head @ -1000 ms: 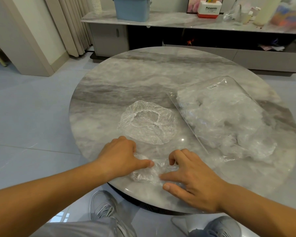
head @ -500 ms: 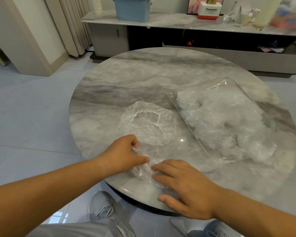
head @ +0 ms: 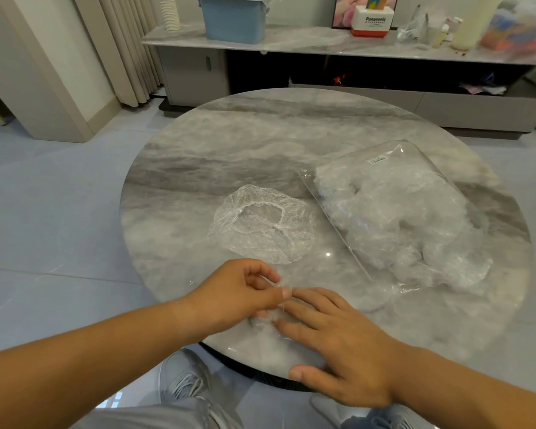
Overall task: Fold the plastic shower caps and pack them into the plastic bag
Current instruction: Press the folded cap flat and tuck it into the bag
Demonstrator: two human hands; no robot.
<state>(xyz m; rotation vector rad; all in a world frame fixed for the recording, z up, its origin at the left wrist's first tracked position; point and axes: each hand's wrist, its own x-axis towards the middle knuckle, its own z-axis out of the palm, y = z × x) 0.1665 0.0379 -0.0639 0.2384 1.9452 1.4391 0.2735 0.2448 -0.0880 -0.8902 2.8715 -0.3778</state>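
Shower cap [head: 268, 317], clear and crumpled small, sits at the near edge of the table [head: 260, 144]: my left hand [head: 232, 292] pinches it, my right hand [head: 338, 345] presses it with flat fingers.

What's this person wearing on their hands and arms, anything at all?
Nothing: the left hand and right hand have no gloves, rings or watch showing; left forearm and right forearm are uncovered. Grey trousers and grey laced sneakers show below.
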